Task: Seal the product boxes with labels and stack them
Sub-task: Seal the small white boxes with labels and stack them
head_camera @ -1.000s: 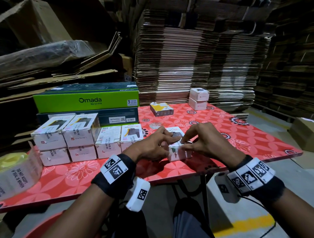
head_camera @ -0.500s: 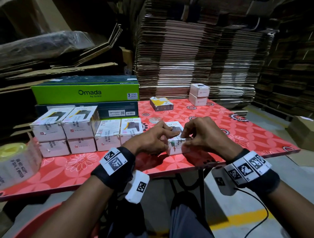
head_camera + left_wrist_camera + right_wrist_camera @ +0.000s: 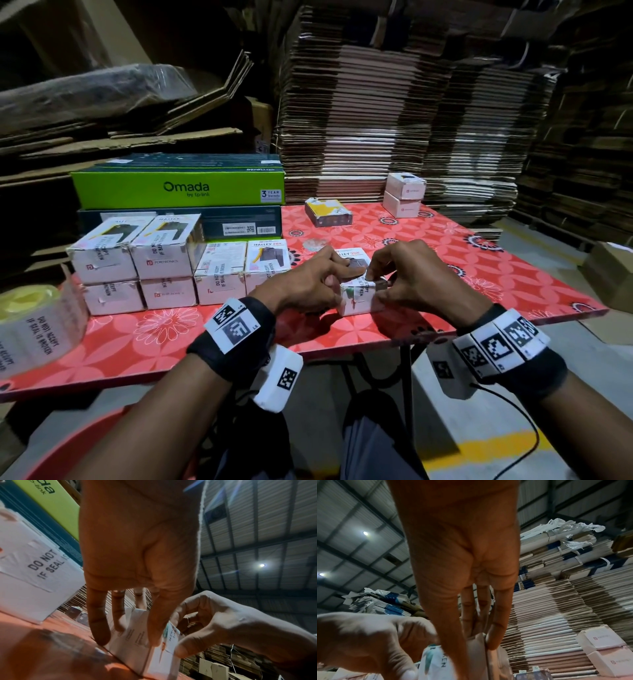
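- Head view: a small white product box (image 3: 356, 298) stands on the red flowered tabletop (image 3: 496, 274), near its front edge, held between both hands.
- Left hand (image 3: 308, 284) has its grip clamped on the box's left side, thumb along the near face, forefinger on the top.
- Right hand (image 3: 407, 274) pinches the box's right upper edge, fingertips curled onto the seal label (image 3: 360, 290), which runs over the top edge and down the near face.
- Left wrist view: the left fingers (image 3: 99, 626) reach down the side of the box (image 3: 154, 660), with the other hand's thumb pressing the label (image 3: 171, 638).
- Just left of the hands stand sealed white boxes (image 3: 164, 263), two high at the far left, one high nearer the hands.
- Behind them lies a green Omada carton (image 3: 178, 188) on a dark carton (image 3: 239, 222).
- A roll of seal labels (image 3: 37, 325) sits at the tabletop's left edge.
- Farther back lie a yellow-topped box (image 3: 328, 212) and two stacked white boxes (image 3: 404, 195).
- Flattened cardboard stacks (image 3: 394, 113) rise behind the tabletop.
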